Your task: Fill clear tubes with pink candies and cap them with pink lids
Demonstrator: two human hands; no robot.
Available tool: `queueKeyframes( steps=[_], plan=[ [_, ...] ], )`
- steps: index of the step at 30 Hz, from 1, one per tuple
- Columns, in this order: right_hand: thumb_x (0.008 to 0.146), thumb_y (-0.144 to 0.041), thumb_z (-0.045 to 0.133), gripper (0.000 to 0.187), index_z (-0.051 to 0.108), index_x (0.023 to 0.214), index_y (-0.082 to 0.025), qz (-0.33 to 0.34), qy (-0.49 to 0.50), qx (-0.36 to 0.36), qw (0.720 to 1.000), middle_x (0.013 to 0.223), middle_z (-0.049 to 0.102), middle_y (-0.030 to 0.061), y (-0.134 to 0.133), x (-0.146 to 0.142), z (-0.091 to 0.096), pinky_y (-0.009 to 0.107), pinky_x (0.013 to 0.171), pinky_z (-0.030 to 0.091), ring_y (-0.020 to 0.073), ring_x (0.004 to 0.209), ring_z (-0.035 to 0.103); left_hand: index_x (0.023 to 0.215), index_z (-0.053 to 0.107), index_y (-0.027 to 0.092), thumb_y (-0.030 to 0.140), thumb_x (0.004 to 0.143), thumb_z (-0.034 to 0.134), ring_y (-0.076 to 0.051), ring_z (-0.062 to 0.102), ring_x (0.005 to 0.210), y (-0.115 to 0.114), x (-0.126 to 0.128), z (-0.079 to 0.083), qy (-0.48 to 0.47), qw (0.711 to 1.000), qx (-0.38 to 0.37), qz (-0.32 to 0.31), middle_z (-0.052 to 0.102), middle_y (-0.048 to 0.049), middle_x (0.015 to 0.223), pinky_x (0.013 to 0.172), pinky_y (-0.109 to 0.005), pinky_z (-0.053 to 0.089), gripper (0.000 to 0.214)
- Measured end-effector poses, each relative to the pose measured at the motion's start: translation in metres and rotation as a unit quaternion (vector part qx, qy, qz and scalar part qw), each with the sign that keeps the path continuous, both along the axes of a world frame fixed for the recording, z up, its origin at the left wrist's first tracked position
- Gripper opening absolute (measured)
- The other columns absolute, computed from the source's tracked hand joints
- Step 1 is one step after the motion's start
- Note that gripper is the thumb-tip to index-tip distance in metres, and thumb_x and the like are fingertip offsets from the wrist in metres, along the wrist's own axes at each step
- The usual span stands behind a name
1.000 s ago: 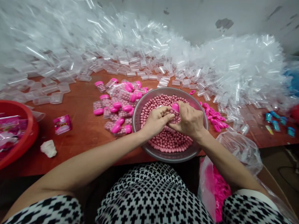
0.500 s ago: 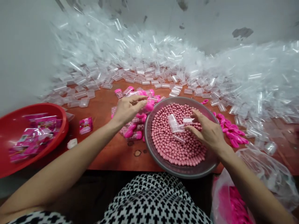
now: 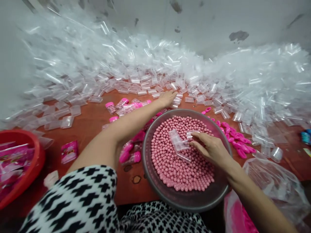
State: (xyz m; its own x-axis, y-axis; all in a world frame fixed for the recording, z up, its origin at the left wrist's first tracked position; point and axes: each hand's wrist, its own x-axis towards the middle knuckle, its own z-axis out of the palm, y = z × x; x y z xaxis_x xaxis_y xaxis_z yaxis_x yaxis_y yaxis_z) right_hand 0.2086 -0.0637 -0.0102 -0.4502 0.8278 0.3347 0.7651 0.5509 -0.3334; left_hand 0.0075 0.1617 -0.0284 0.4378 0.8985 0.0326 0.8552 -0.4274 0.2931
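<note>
My left hand reaches beyond the grey basin, its fingers stretched out over a few clear plastic tubes on the table. Nothing shows in its grasp. Over the basin, my right hand has its thumb and forefinger drawn in at a clear plastic tube. Pink beads fill much of the basin. More clear tubes lie on top of the beads, left of my right fingertips. Under and beside my left forearm are bead-filled tubes with pink caps, partly hidden.
A large heap of clear tubes stands against the wall. Loose pink caps lie right of the basin, above a clear plastic bag. At left, a red tub holds pink packets; one pink packet lies beside it.
My left hand has moved away from the pink-capped tubes, forward and right to the clear tubes behind the basin. My right thumb and forefinger have come closer together. The view has shifted right.
</note>
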Motion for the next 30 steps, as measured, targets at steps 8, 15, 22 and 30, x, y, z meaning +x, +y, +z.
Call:
queueKeyframes(
  steps=[8, 15, 22, 30],
  plan=[
    [0.094, -0.027, 0.057, 0.019, 0.067, 0.108, -0.018, -0.002, 0.017, -0.015, 1.000, 0.097, 0.078, 0.0085, -0.001, -0.001, 0.003, 0.033, 0.072, 0.062, 0.0219, 0.082, 0.075, 0.120, 0.064, 0.012, 0.011, 0.088, 0.050, -0.026, 0.064, 0.103, 0.018, 0.008, -0.011, -0.030, 0.999, 0.008, -0.015, 0.069, -0.0164, 0.114, 0.088, -0.034, 0.045, 0.034],
    [0.086, -0.045, 0.068, 0.067, 0.044, 0.143, -0.019, -0.093, 0.250, -0.058, 0.962, 0.129, 0.064, 0.0161, 0.011, 0.003, 0.011, 0.033, 0.073, 0.061, 0.0233, 0.101, 0.070, 0.105, 0.072, 0.015, 0.014, 0.082, 0.062, -0.018, 0.063, 0.091, -0.070, -0.007, 0.051, -0.289, 0.944, -0.002, -0.158, 0.069, -0.0070, 0.101, 0.081, -0.027, 0.047, 0.025],
    [0.090, -0.054, 0.060, 0.036, 0.067, 0.104, -0.021, -0.037, 0.358, -0.153, 0.920, 0.085, 0.072, 0.0018, 0.006, -0.012, 0.025, 0.031, 0.067, 0.059, 0.0178, 0.073, 0.070, 0.108, 0.068, 0.014, 0.024, 0.075, 0.079, -0.014, 0.066, 0.077, -0.165, 0.005, 0.081, -0.463, 0.847, -0.221, -0.139, 0.069, -0.0028, 0.084, 0.075, -0.028, 0.052, 0.036],
    [0.091, -0.054, 0.060, 0.041, 0.067, 0.098, -0.015, 0.015, 0.079, -0.176, 0.981, 0.083, 0.070, 0.0054, -0.022, -0.014, 0.031, 0.028, 0.066, 0.043, 0.0172, 0.074, 0.064, 0.083, 0.062, 0.013, 0.035, 0.072, 0.079, -0.015, 0.067, 0.074, -0.212, -0.020, 0.065, -0.535, 0.795, -0.286, -0.001, 0.069, -0.0039, 0.084, 0.067, -0.028, 0.058, 0.030]
  ],
)
